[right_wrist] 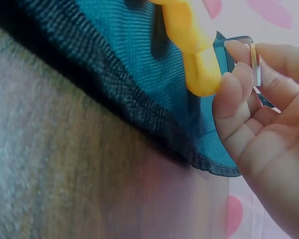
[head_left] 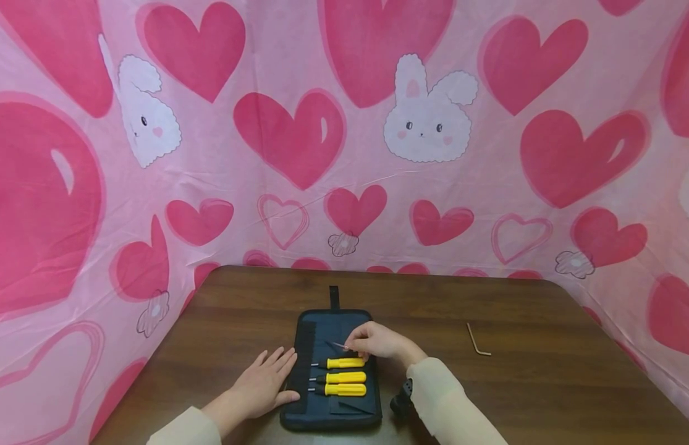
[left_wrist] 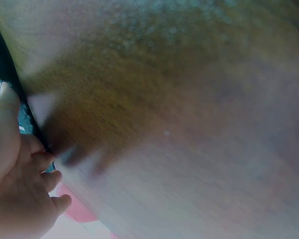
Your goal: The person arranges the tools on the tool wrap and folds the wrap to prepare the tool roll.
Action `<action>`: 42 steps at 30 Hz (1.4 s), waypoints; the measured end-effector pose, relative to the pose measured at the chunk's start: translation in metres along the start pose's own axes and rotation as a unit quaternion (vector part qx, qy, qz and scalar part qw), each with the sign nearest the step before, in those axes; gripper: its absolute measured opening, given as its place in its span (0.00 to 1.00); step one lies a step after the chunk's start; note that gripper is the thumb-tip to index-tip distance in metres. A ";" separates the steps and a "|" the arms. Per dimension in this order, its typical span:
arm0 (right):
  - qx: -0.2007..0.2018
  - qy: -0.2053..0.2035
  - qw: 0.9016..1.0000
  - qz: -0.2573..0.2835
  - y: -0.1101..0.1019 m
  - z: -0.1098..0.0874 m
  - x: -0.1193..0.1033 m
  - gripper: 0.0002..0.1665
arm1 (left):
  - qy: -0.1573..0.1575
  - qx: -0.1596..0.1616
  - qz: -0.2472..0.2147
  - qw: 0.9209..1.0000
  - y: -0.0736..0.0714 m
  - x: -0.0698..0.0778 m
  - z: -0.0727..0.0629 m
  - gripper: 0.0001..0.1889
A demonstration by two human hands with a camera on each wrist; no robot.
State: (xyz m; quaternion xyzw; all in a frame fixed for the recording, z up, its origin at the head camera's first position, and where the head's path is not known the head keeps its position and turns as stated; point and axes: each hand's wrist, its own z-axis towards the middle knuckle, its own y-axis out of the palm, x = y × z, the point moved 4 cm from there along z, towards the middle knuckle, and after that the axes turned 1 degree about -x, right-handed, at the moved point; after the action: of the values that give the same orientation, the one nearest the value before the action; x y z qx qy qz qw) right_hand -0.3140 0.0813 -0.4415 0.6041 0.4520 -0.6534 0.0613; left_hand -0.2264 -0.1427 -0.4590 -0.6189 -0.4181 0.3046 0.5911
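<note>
A dark blue fabric tool pouch [head_left: 334, 324] with black edging lies unfolded on the table. Three screwdrivers with yellow handles [head_left: 346, 377] sit in it, one above another, shafts toward the left. My left hand [head_left: 261, 384] rests flat on the pouch's left edge, fingers straight and spread. Over the pouch's upper right part, my right hand [head_left: 380, 342] pinches a small L-shaped hex key [right_wrist: 255, 62] between thumb and fingers. In the right wrist view its fingertips are close to the end of a yellow handle [right_wrist: 202, 69]; whether they touch it I cannot tell.
Another hex key [head_left: 477, 342] lies on the brown wooden table [head_left: 433, 303], right of the pouch. A black strap [head_left: 334, 296] sticks out from the pouch's far edge. Pink heart-patterned cloth [head_left: 366, 154] hangs behind the table and along its sides.
</note>
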 end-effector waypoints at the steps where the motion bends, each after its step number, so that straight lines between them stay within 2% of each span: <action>1: 0.002 0.000 1.000 0.000 0.000 0.000 0.001 0.12 | 0.000 -0.001 -0.001 1.000 0.000 0.000 0.000 0.41; 14: 0.031 0.000 0.999 -0.009 -0.004 0.001 0.007 0.09 | -0.001 -0.002 -0.005 1.000 0.000 -0.001 0.000 0.41; 20: 0.026 -0.004 0.998 -0.048 -0.002 0.003 0.007 0.06 | 0.001 0.000 -0.001 1.000 0.001 -0.001 0.001 0.41; 25: 0.017 0.011 0.998 -0.066 -0.001 0.004 0.009 0.05 | 0.001 -0.001 0.002 1.000 0.002 -0.001 0.002 0.41; 42: 0.032 0.028 0.998 -0.043 0.001 0.010 0.009 0.04 | 0.002 -0.001 -0.003 1.000 0.002 -0.001 0.002 0.42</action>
State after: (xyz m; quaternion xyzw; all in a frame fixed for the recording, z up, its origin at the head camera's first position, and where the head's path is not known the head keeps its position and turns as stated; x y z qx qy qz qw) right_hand -0.3228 0.0780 -0.4511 0.6041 0.4580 -0.6522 0.0010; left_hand -0.2281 -0.1426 -0.4612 -0.6185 -0.4192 0.3016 0.5922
